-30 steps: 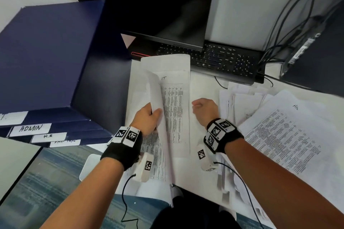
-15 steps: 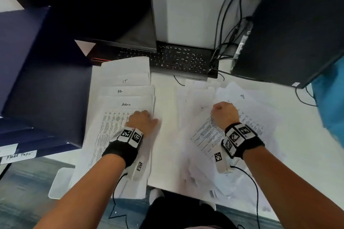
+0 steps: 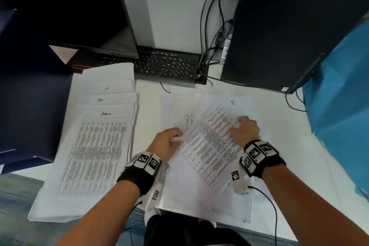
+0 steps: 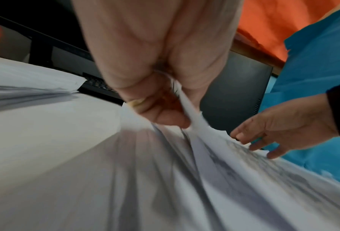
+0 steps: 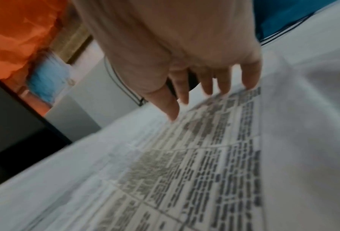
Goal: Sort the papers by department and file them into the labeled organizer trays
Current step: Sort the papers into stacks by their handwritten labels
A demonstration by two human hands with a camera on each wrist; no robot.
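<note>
A printed table sheet (image 3: 209,146) lies askew on top of the loose paper pile (image 3: 199,195) at the right of the desk. My left hand (image 3: 169,142) pinches the sheet's left corner (image 4: 187,109) between thumb and fingers. My right hand (image 3: 242,126) rests spread, straight fingertips (image 5: 248,84) on the sheet's far edge. To the left lies a fanned sorted stack (image 3: 95,146) with handwritten headings IT, HR and Admin. The dark blue organizer (image 3: 30,106) stands at the far left; its labels are out of view.
A black keyboard (image 3: 167,66) and a dark monitor (image 3: 69,6) sit behind the papers. A black computer tower (image 3: 289,36) with cables (image 3: 209,46) stands at the back right. Blue fabric (image 3: 339,126) hangs at the right edge.
My left hand left the sorted stack and crossed right to the loose pile, pinching the top sheet's corner. My right hand opened onto that sheet. The view swung right.
</note>
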